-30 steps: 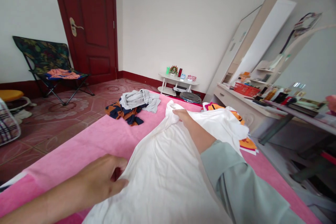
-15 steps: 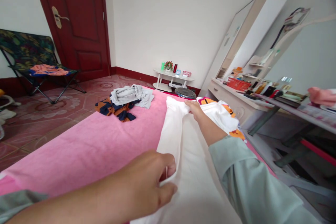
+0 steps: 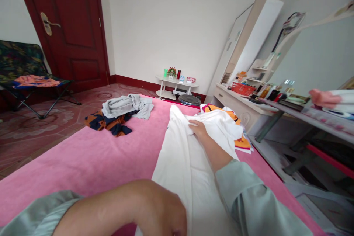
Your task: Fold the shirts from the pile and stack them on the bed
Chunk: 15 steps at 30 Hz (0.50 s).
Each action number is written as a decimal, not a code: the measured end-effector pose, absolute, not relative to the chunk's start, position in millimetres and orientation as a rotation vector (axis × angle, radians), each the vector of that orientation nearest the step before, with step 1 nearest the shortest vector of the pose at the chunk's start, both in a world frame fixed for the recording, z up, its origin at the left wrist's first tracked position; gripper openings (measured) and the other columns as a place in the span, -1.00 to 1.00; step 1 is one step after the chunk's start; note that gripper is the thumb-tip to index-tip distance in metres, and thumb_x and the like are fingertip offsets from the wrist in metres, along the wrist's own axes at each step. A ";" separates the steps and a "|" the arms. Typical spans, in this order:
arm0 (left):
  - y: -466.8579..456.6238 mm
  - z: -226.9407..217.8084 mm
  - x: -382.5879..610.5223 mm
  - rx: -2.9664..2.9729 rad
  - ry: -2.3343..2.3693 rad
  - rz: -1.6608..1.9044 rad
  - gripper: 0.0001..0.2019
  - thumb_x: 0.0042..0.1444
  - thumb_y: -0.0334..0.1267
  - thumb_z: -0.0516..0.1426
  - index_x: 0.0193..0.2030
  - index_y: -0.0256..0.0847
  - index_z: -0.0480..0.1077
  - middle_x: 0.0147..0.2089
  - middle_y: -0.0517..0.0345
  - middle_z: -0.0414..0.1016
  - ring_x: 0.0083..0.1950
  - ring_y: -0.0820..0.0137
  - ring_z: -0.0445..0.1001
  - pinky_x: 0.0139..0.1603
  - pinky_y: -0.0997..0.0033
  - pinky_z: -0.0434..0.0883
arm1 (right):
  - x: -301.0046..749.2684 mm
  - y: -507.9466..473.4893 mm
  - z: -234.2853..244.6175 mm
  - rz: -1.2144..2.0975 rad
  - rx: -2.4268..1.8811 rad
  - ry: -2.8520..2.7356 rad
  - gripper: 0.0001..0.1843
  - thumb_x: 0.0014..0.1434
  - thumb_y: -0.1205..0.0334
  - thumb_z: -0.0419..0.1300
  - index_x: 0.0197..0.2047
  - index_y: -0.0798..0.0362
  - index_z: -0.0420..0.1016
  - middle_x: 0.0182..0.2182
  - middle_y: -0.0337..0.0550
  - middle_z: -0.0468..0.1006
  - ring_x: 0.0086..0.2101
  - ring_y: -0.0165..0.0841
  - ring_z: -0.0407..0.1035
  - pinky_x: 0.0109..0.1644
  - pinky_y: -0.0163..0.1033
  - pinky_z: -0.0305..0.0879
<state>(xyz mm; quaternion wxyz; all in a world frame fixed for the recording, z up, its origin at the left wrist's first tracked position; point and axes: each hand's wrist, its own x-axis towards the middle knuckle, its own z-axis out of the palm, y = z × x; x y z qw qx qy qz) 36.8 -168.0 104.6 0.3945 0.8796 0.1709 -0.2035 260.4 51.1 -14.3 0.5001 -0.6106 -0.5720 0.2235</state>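
A white garment (image 3: 173,155) lies lengthwise on the pink bed cover (image 3: 116,166), its left side folded inward in a long strip. Low in the view, my left hand (image 3: 163,206) is curled over the near part of the garment; its fingertips are largely hidden at the bottom edge. My right hand (image 3: 198,129) reaches to the far end, with fingers closed on the cloth beside the fold. A loose white part of the garment spreads to the right of that hand, over an orange and white cloth (image 3: 243,143).
Left on the bed rest a grey garment (image 3: 127,106) and an orange and navy one (image 3: 110,121). A folding chair (image 3: 24,59) holds pink cloth. At right stand a dressing table (image 3: 238,103) with a red basket (image 3: 243,88) and bottles. A low white table (image 3: 177,83) is beyond the bed.
My left hand has come down and nearer, turning its fingers downward. The garment's left strip lies wider and flatter. My right hand stays at the far end; the view has shifted slightly right.
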 end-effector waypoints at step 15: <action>-111.1 8.0 51.3 2.604 1.043 0.414 -0.45 0.25 0.11 -0.15 0.33 0.01 0.07 0.43 0.04 -0.16 0.43 0.10 -0.28 0.37 -0.09 -0.21 | 261.2 74.5 12.3 0.453 -1.521 -1.395 -0.53 -0.02 0.05 0.21 -0.08 0.14 0.52 -0.05 0.00 0.53 0.01 -0.17 0.37 0.10 -0.10 0.25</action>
